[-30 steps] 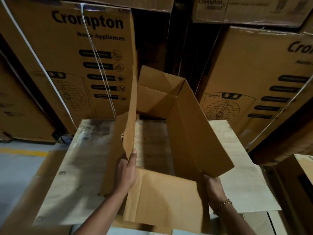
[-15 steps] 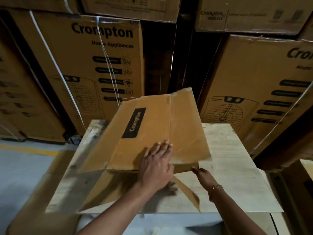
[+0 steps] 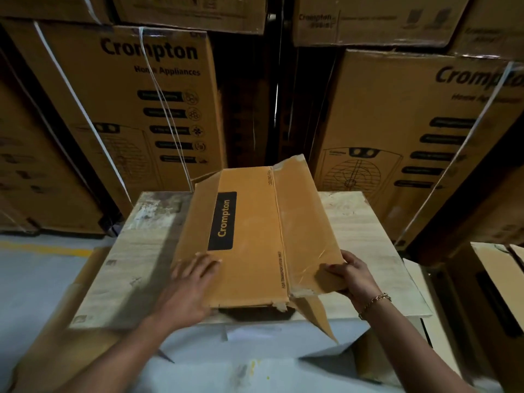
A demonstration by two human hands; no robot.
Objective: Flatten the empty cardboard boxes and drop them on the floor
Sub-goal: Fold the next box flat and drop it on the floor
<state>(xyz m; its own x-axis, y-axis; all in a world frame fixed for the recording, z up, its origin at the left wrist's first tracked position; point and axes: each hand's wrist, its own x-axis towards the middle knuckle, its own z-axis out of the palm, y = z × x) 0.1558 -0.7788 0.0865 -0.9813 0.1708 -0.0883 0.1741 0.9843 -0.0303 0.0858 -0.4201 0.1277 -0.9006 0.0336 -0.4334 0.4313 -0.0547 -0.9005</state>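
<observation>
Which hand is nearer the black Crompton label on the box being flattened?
Left. The left hand rests on the box, fingertips just short of the near end of the black label; the right hand grips the box's near right corner, beyond the crease.

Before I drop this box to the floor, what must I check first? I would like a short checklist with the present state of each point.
1. Crompton box folded flat on the table: ok, though a dark gap shows at its near edge.
2. Right hand grip on the right edge: ok, thumb on top, fingers underneath.
3. Left hand grip: not ok, it lies flat on top and holds nothing.
4. Flap tucked in: not ok, it sticks out over the table's near edge.
5. Landing place: ok, grey floor and a cardboard sheet lie to the left.
6. Box empty: cannot tell, the inside is hidden.
</observation>
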